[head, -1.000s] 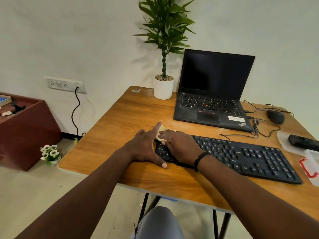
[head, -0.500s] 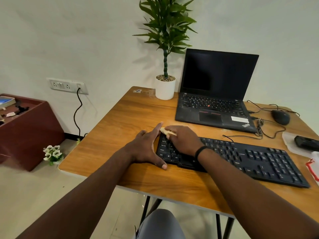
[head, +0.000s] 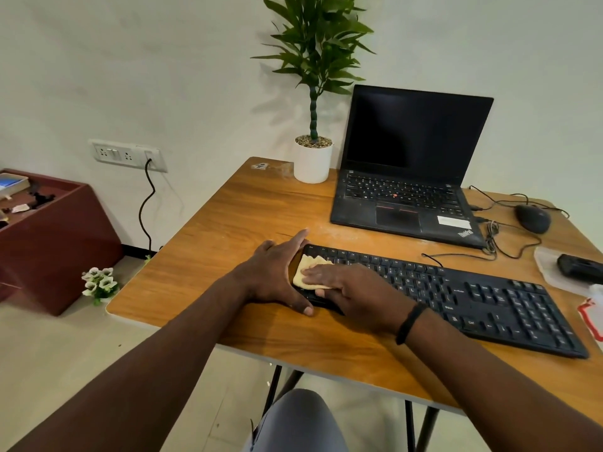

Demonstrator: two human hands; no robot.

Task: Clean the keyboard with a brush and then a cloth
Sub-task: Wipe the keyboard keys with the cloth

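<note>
Keyboard (head: pixel 456 298): black, full-size, wired, lying along the near part of the wooden tabletop (head: pixel 235 216); key legends mostly too small to read.

Cloth (head: pixel 308 270): pale yellow, spread flat on the keyboard's left end.

Right hand (head: pixel 352 290): fingers straight, pressing flat on the cloth; black band at the wrist.

Left hand (head: pixel 277 272): open, set against the keyboard's left edge, forefinger reaching past its far corner, thumb along its near edge.

Laptop (head: pixel 408 177): black, lid open, screen dark, standing beyond the keyboard; "ThinkPad" lettering at its near right corner, a white sticker just beside it, writing unreadable.

Potted plant (head: pixel 313 158): white pot, green leaves, beyond the keyboard and just left of the laptop.

Mouse (head: pixel 532 218): dark, wired, beyond the keyboard's right end.

Black device (head: pixel 579 268): lying on a clear plastic sheet, right of the keyboard's far edge; kind could not be told.

Wall socket (head: pixel 127 154): white, one black cord plugged in, well left of the keyboard.

Red-brown cabinet (head: pixel 55 236): on the floor, far left of the keyboard.
</note>
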